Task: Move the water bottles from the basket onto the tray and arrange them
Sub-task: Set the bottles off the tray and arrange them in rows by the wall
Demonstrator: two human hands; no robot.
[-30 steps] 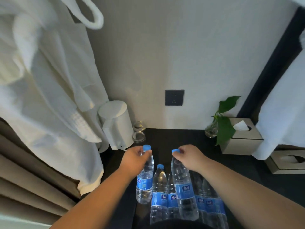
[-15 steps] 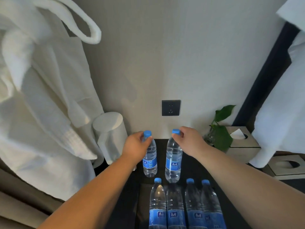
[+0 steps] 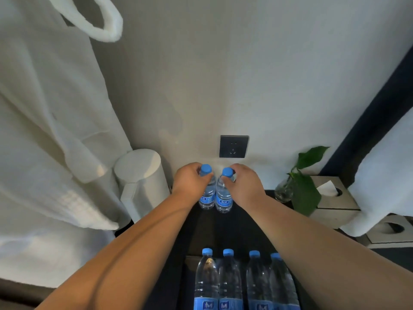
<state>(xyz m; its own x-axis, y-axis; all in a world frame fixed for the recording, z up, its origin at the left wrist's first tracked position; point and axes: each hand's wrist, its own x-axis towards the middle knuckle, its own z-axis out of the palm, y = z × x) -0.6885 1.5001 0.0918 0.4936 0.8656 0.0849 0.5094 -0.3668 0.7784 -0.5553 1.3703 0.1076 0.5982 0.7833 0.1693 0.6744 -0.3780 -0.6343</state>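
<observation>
Two water bottles stand upright and touching at the centre of the frame, close under the wall. The left hand [image 3: 191,182] grips the left bottle [image 3: 207,196] at the neck, and the right hand [image 3: 244,185] grips the right bottle [image 3: 223,199] the same way, fingers curled just under the blue caps. Whether their bases already rest on the dark surface [image 3: 223,231] I cannot tell. Let go while tilted, either tall bottle could topple, knock over its neighbour, or roll toward the white kettle [image 3: 143,182] at left. Four more bottles [image 3: 230,283] wait at the bottom edge. The blue labels carry a white mark, too blurred to read; the wall socket [image 3: 233,146] shows no writing.
</observation>
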